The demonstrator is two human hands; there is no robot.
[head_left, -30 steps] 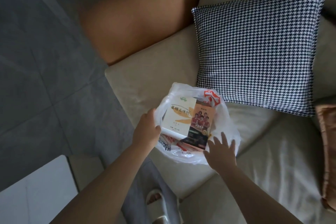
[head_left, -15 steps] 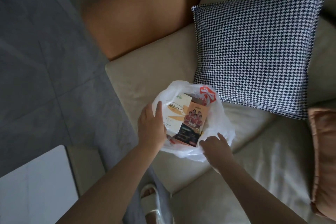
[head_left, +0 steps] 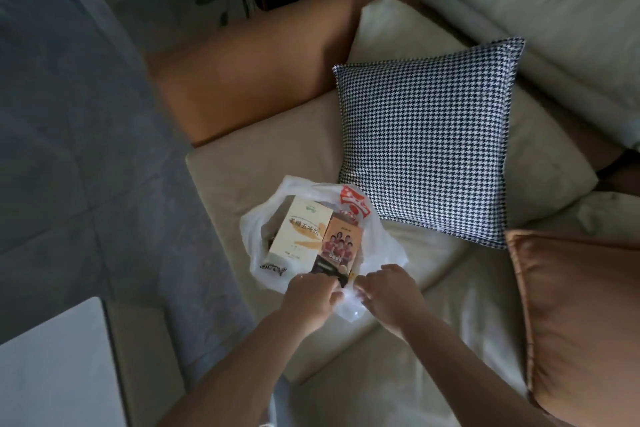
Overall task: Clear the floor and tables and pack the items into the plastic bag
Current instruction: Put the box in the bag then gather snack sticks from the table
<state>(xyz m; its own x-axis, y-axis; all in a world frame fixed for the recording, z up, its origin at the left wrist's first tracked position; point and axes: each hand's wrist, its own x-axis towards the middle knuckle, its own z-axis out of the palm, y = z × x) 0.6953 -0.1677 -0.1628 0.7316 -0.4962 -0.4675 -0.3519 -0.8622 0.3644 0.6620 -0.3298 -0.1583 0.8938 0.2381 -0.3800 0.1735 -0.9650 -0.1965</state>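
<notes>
A white plastic bag [head_left: 379, 236] with red print lies open on the beige sofa seat [head_left: 263, 156]. Inside it stand a cream box [head_left: 299, 236] with orange lettering and an orange and black box [head_left: 341, 246] showing a group photo. My left hand [head_left: 308, 302] pinches the near edge of the bag at its mouth. My right hand [head_left: 391, 295] grips the same near edge just to the right, fingers curled on the plastic. Both hands sit close together below the boxes.
A black and white houndstooth pillow [head_left: 426, 149] leans right behind the bag. An orange pillow [head_left: 571, 315] lies at the right. An orange armrest [head_left: 256, 73] runs along the sofa's far left. A white table corner [head_left: 52, 367] and grey floor [head_left: 69, 149] are at the left.
My left hand left the bag's left side and came to its near edge. My right hand closed on the plastic beside it. The view pulled back and up.
</notes>
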